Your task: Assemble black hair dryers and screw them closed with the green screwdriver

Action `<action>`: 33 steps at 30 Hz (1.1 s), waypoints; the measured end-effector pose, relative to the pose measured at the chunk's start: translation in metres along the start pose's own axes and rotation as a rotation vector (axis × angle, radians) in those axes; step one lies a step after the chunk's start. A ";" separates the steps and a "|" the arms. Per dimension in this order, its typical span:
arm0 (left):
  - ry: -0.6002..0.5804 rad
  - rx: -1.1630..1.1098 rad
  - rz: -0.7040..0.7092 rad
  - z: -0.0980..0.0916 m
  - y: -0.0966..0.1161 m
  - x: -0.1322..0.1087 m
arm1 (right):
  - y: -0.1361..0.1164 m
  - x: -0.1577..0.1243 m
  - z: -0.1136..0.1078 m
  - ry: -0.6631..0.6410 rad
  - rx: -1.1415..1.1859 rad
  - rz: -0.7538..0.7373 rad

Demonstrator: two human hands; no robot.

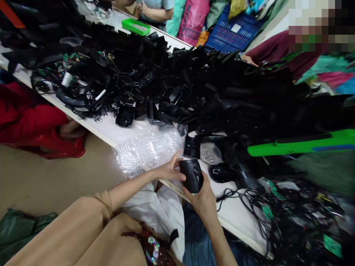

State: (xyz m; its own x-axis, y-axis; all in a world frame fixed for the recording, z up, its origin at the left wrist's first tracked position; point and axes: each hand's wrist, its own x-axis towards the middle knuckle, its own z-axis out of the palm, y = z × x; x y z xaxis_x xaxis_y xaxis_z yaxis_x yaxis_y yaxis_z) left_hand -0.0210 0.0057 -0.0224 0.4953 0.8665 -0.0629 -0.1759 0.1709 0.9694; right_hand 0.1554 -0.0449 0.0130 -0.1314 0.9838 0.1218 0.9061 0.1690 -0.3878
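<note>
Between my two hands, just over the table's front edge, is a black plastic housing (pixel 191 175) with a rounded knob-like part on its side. My left hand (pixel 173 170) grips its left side, thumb and fingers at the upper and lower edges. On the lower right, my right hand (pixel 203 195) wraps it with thumb and fingers. Right behind it stand another black housing (pixel 192 146) and a clear dish of small metal screws (pixel 208 154). To the left, a sheet of bubble wrap (pixel 149 146) lies on the white table (pixel 104 131).
Black plastic parts are heaped along the table (pixel 155 66). Black cables and green circuit boards (pixel 277 210) pile up at right, beside a bright green bar (pixel 302 143). A green tray (pixel 135 27) and blue crate (pixel 233 29) are farther back. People sit or stand around the table.
</note>
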 end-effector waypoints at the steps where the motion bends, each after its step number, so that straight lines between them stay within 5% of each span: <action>1: 0.051 -0.017 -0.056 -0.001 0.004 0.002 | 0.001 -0.003 0.003 0.023 0.027 -0.043; 4: 0.166 0.128 -0.188 0.000 0.016 0.004 | 0.006 -0.009 0.007 0.022 0.125 -0.149; 6: 0.172 0.221 -0.190 0.003 0.024 0.000 | 0.011 -0.012 0.004 -0.054 0.267 -0.089; 10: 0.114 0.430 -0.001 0.018 0.041 -0.016 | 0.021 -0.013 -0.007 -0.268 0.584 0.078; 13: 0.042 0.524 0.095 0.030 0.054 -0.024 | 0.027 -0.012 -0.013 -0.270 0.684 0.074; 21: 0.110 0.490 0.148 0.042 0.056 -0.019 | 0.025 -0.014 -0.019 -0.115 0.668 0.002; 28: 0.298 0.187 0.137 0.041 0.035 -0.015 | 0.033 -0.008 -0.037 -0.272 0.497 0.071; 33: -0.019 0.367 0.074 0.022 0.039 -0.010 | 0.040 -0.007 -0.041 -0.191 0.405 -0.009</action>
State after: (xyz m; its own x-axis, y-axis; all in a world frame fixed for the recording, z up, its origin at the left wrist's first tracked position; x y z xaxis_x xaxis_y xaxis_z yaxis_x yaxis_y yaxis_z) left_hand -0.0139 -0.0067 0.0213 0.5088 0.8608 0.0120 0.1030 -0.0747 0.9919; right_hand 0.2094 -0.0474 0.0338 -0.2447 0.9691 -0.0294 0.6793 0.1497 -0.7184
